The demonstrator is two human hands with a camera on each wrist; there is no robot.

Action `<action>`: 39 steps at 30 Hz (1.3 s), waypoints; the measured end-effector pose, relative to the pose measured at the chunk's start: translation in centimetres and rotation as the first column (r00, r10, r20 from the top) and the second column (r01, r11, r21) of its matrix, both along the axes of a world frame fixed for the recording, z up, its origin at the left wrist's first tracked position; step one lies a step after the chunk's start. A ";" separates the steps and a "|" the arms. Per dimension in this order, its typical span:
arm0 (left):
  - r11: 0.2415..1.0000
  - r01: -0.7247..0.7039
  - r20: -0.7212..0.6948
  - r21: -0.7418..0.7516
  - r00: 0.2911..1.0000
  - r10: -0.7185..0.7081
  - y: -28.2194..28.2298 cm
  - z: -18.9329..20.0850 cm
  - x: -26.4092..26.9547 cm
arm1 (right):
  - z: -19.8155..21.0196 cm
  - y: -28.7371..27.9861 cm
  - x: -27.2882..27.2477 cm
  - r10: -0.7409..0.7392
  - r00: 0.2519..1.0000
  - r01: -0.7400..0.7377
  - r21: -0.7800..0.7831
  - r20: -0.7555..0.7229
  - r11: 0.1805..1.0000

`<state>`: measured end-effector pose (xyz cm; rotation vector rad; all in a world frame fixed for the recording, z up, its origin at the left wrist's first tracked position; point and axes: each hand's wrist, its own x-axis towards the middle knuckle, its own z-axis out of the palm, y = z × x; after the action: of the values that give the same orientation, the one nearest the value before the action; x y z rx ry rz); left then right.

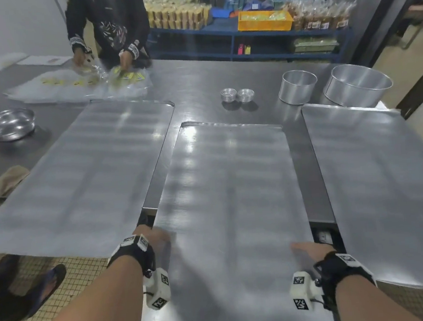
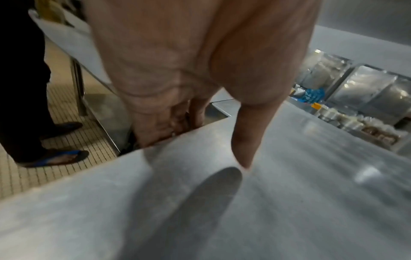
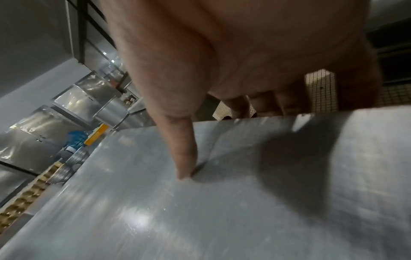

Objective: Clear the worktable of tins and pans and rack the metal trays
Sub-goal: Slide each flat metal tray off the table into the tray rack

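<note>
Three flat metal trays lie side by side over the worktable's near edge. The middle tray (image 1: pixel 233 196) is held by both hands at its long sides. My left hand (image 1: pixel 156 240) grips its left edge, thumb (image 2: pixel 243 140) on top and fingers (image 2: pixel 160 126) curled under. My right hand (image 1: pixel 311 248) grips the right edge the same way, thumb (image 3: pixel 182 149) pressing the top and fingers (image 3: pixel 266 105) below. The left tray (image 1: pixel 79 170) and right tray (image 1: pixel 379 185) lie untouched. Two round cake tins (image 1: pixel 297 86) (image 1: pixel 357 85) and two stacks of small tart tins (image 1: pixel 237 95) stand at the far right.
Steel bowls (image 1: pixel 7 124) sit at the far left, with a folded cloth (image 1: pixel 8 180) near the table edge. Another person (image 1: pixel 106 29) handles plastic bags across the table. Blue shelving (image 1: pixel 246 36) with packed goods stands behind. A sandalled foot (image 1: pixel 45 282) is on the tiled floor at left.
</note>
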<state>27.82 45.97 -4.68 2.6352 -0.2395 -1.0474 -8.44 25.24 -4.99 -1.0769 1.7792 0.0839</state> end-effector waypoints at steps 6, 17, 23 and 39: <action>0.979 -0.134 0.013 -0.154 0.990 0.138 -2.9 0.7 0.0 | 1.1 -0.3 2.3 -0.085 0.996 0.089 -0.197 0.030 0.976; 0.922 -0.307 -0.046 -0.237 0.951 0.305 -2.6 2.2 -0.2 | 2.4 -2.1 2.1 -0.223 0.971 0.234 -0.147 0.089 0.961; 0.894 -0.338 -0.042 -0.295 0.939 0.342 -2.6 4.4 -1.9 | 4.5 -2.4 1.0 -0.210 0.970 0.231 -0.198 0.121 0.953; 0.912 -0.139 -0.005 -0.386 0.989 0.149 -7.5 8.3 -4.7 | 8.8 -1.2 -4.9 -0.396 0.903 0.429 -0.283 0.168 0.858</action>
<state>23.09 38.45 3.67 2.2724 -0.2260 -0.8225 -13.38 24.09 3.81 -0.8696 1.9304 -0.5291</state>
